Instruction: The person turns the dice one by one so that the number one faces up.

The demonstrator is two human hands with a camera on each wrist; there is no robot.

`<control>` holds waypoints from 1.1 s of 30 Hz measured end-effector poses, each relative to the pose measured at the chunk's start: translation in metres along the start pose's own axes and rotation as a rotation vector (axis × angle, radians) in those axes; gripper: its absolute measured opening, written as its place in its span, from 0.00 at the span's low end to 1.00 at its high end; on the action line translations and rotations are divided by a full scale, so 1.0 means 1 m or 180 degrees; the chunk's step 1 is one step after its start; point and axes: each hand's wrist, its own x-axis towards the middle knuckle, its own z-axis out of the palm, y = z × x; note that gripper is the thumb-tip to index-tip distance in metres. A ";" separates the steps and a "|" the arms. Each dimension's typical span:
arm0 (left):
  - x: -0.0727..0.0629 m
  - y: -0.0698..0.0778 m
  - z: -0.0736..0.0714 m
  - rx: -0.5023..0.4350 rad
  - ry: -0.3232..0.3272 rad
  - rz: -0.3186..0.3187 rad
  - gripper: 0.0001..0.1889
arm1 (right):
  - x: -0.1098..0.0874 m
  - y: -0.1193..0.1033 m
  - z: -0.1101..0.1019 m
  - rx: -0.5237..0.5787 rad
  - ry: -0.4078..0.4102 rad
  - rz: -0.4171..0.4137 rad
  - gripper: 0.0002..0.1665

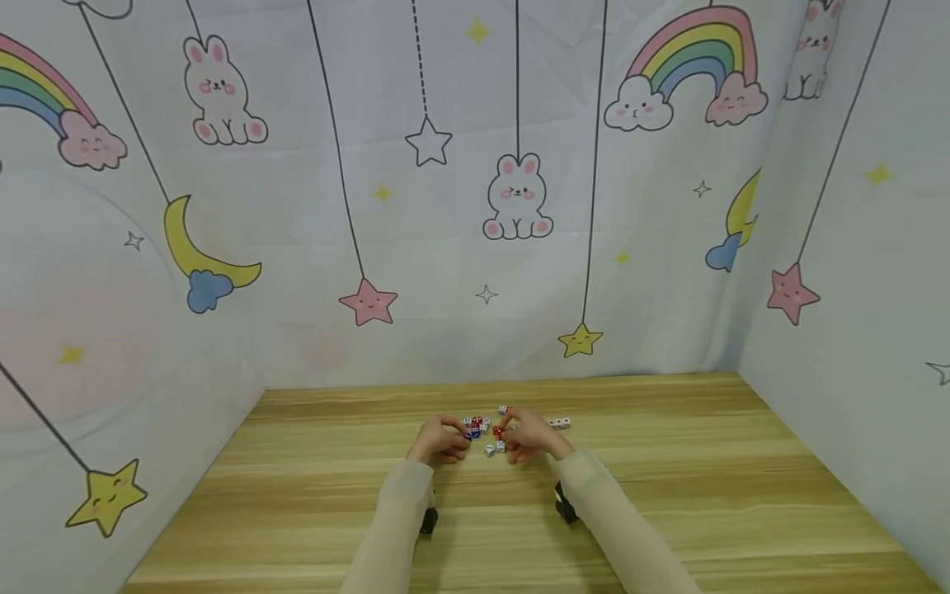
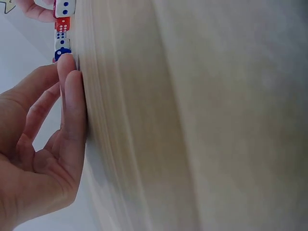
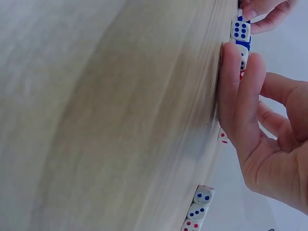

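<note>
At the left of a small cluster of dice (image 1: 477, 423), my left hand (image 1: 438, 439) curls inward, its fingertips pinching a blue die (image 2: 61, 54). My right hand (image 1: 529, 434) faces it from the other side, index finger bent down, holding a red die (image 1: 498, 431) at its fingertips. In the right wrist view, only a sliver of that red shows behind the fingers (image 3: 250, 82). The cluster mixes white, red and blue dice. Two white dice, one (image 1: 490, 450) with another (image 1: 500, 446) beside it, lie in front, between the hands.
A short row of white dice (image 1: 560, 423) lies to the right of my right hand. Another white die (image 1: 504, 409) sits behind the hands. The wooden table (image 1: 334, 495) is bordered by printed cloth walls (image 1: 445, 346) at the back and sides.
</note>
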 end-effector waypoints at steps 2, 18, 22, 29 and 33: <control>-0.001 0.001 0.000 0.0003 -0.0007 -0.0001 0.12 | 0.000 0.000 0.000 0.0003 0.0012 0.0028 0.10; -0.002 0.001 0.001 0.0068 0.0024 0.0076 0.11 | -0.005 0.003 -0.001 0.0123 -0.0034 -0.0029 0.06; -0.002 0.002 0.002 0.0076 0.0024 0.0052 0.11 | -0.006 0.003 -0.001 0.0141 -0.0110 -0.0014 0.06; -0.001 0.001 0.001 0.0089 0.0002 0.0069 0.11 | -0.006 0.003 -0.003 0.0178 -0.0250 -0.0029 0.06; -0.001 0.000 0.000 0.0097 0.0013 0.0066 0.11 | -0.007 0.003 -0.005 0.0227 -0.0298 -0.0027 0.07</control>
